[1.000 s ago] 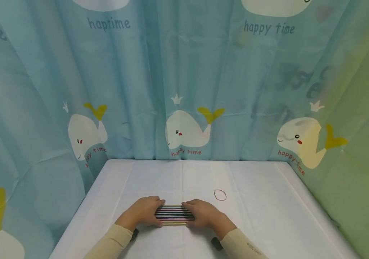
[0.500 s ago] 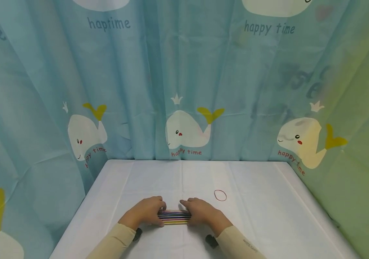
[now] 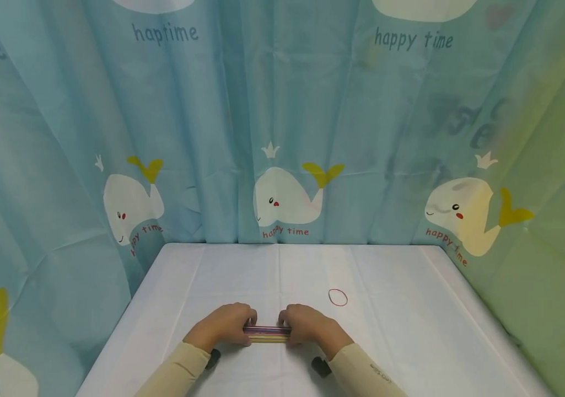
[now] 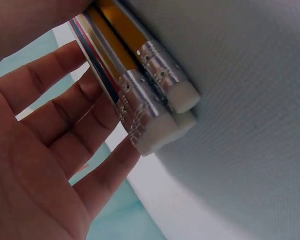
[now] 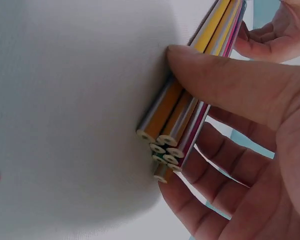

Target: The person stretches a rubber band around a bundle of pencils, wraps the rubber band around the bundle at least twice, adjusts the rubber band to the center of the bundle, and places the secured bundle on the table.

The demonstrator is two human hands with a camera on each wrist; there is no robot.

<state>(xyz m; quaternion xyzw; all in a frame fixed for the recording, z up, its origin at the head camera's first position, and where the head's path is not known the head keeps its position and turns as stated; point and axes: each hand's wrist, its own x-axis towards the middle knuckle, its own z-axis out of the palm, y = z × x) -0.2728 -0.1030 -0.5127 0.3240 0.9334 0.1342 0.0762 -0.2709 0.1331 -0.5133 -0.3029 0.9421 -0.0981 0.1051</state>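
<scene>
A bundle of several coloured pencils (image 3: 267, 333) lies crosswise on the white table (image 3: 401, 331), near its front edge. My left hand (image 3: 248, 326) grips its left end and my right hand (image 3: 283, 324) grips its right end. In the left wrist view the eraser ends (image 4: 165, 107) with metal ferrules stick out past my left hand (image 4: 90, 85), whose fingers (image 4: 60, 125) lie along the far side. In the right wrist view the thumb (image 5: 225, 80) presses on top of the flat pencil ends (image 5: 162, 147) and the fingers (image 5: 215, 170) curl underneath.
A small red rubber band (image 3: 338, 298) lies on the table to the right of my hands, a little farther back. A blue curtain with whale prints (image 3: 282, 138) closes off the back and both sides of the table.
The pencils were spread in a flat row under both hands. Now they are squeezed into a tighter, narrower bundle, and my hands have moved closer together.
</scene>
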